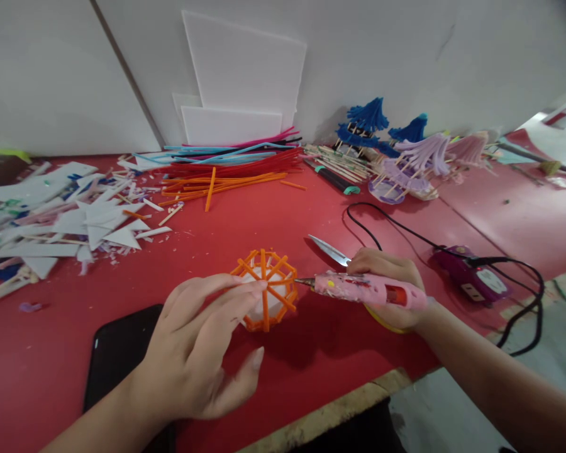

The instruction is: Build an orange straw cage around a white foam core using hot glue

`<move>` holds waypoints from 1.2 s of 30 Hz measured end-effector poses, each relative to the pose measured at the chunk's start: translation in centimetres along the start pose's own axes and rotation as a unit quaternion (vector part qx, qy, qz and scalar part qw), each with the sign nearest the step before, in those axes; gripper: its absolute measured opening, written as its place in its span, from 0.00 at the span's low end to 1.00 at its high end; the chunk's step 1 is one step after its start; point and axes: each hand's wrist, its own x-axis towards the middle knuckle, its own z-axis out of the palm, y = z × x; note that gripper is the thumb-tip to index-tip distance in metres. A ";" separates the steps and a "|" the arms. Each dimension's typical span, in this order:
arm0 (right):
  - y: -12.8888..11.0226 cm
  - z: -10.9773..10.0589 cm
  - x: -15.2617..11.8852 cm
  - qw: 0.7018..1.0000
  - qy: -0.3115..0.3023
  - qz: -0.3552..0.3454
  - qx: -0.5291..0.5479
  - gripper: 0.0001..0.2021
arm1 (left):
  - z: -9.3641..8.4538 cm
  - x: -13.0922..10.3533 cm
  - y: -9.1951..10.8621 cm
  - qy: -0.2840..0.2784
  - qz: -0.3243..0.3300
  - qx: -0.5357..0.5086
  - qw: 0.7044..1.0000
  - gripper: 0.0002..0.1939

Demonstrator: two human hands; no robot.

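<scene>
A small round frame of orange pipe cleaners (265, 314), with spokes meeting at its top centre and white material inside, stands on the red table. My left hand (202, 343) reaches over its left side, fingers stretched out and fingertips touching near the hub; the thumb is apart. My right hand (393, 270) is closed around a pink glue gun (349, 286), whose metal nozzle points left at the frame's right edge. Scissors (330, 250) with a silver blade show beside and beneath my right hand; a yellow handle is partly hidden there.
A black phone (116, 352) lies left of my left wrist. White foam scraps (99, 226) cover the left. Orange pipe cleaners (236, 182), a cutter (332, 179), blue (368, 116) and lilac models (400, 170) stand behind. A purple power strip (474, 277) trails black cable at right.
</scene>
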 end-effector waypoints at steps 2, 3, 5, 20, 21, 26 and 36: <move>0.0 -0.1 0.0 1.000 -0.003 -0.001 0.002 0.10 | 0.0 0.0 -0.1 0.014 -0.004 0.003 1.000 0.25; 0.1 -0.1 0.0 1.000 -0.004 -0.002 0.003 0.10 | 0.0 -0.1 -0.1 0.018 -0.006 0.006 1.000 0.25; 0.1 -0.1 0.1 1.000 -0.008 0.000 0.007 0.10 | 0.0 -0.1 -0.2 0.023 -0.006 0.016 1.000 0.25; -0.4 -0.3 0.2 0.996 0.066 0.046 -0.039 0.04 | 1.2 -0.2 -0.7 -0.009 -0.150 0.043 0.988 0.40; -0.4 -0.4 0.2 0.996 0.065 0.050 -0.045 0.04 | 1.2 -0.2 -0.8 -0.009 -0.154 0.038 0.987 0.37; -0.7 -0.6 0.5 0.994 0.067 0.053 -0.065 0.04 | 0.8 -0.1 -1.3 -0.043 -0.148 0.005 0.988 0.29; -0.3 -0.7 -0.1 0.992 0.062 0.065 -0.094 0.04 | 0.4 -0.6 -4.6 -0.109 -0.264 -0.104 0.953 0.41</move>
